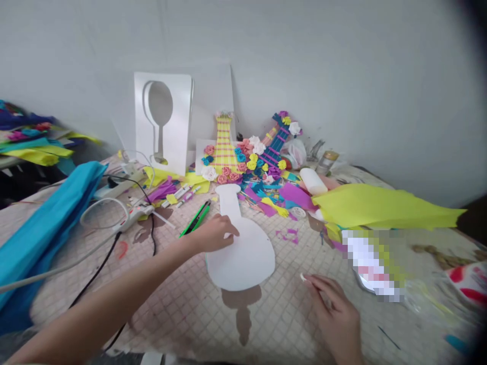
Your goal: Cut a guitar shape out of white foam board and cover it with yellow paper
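A white cutout (243, 263), shaped like a round-bellied vase with a narrow neck, lies flat on the table before me. My left hand (217, 234) rests on its upper left part, fingers bent and a fingertip touching the surface; nothing shows in its grasp. To the right of the cutout, my right hand (337, 314) pinches a small white piece (303, 277) between thumb and fingers, apart from the cutout. A green utility knife (195, 219) lies just beyond my left hand.
A white board (182, 101) with a cut-out opening leans on the wall, beside a flower-decorated yellow woven piece (223, 144). Power strips (133, 217) with cords and blue paper (57, 218) lie left. Yellow paper (380, 205) and a blurred-out device (371, 268) are right.
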The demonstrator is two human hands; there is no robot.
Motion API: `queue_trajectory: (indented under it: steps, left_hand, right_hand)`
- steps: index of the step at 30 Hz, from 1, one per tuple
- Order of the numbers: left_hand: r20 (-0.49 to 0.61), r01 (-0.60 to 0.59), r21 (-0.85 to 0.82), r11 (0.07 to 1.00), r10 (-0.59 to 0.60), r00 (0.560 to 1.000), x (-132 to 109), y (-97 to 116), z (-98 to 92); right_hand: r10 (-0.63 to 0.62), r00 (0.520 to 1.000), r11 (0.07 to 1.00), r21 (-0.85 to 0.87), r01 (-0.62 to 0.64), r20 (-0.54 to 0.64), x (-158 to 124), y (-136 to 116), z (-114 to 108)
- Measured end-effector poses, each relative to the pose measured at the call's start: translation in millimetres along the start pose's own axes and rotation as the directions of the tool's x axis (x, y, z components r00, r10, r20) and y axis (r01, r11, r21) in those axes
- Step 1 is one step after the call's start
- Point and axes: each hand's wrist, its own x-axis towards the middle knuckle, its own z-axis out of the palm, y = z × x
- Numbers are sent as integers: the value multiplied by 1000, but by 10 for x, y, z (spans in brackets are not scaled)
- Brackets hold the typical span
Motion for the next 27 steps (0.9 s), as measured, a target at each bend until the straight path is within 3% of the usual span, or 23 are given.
queue_trajectory:
  steps: [2, 7, 11, 17, 24, 27]
  left_hand:
    - [-20, 2, 82, 997, 0, 1000, 158, -184, -21]
    - [53, -134, 253, 958, 125, 991, 462, -527, -13]
    - [137, -269, 298, 916, 238, 962, 583, -612, 93]
    - [158, -320, 327, 889, 283, 946, 703, -766, 169]
    - [175, -374, 294, 880, 335, 926, 717, -901, 31]
    - [151, -360, 286, 888, 330, 932, 691, -883, -138]
  right_hand:
    - [147, 986, 989, 28, -146, -72, -25, -4, -15]
    - [438, 883, 899, 103, -426, -171, 15, -39, -6]
    - [465, 869, 883, 162, -441, -171, 36, -43, 9]
    - [482, 859, 870, 206, -447, -172, 33, -26, -3]
    - [525, 836, 842, 241, -482, -162, 49, -61, 8]
    - [601, 775, 790, 293, -539, -196, 53, -69, -58]
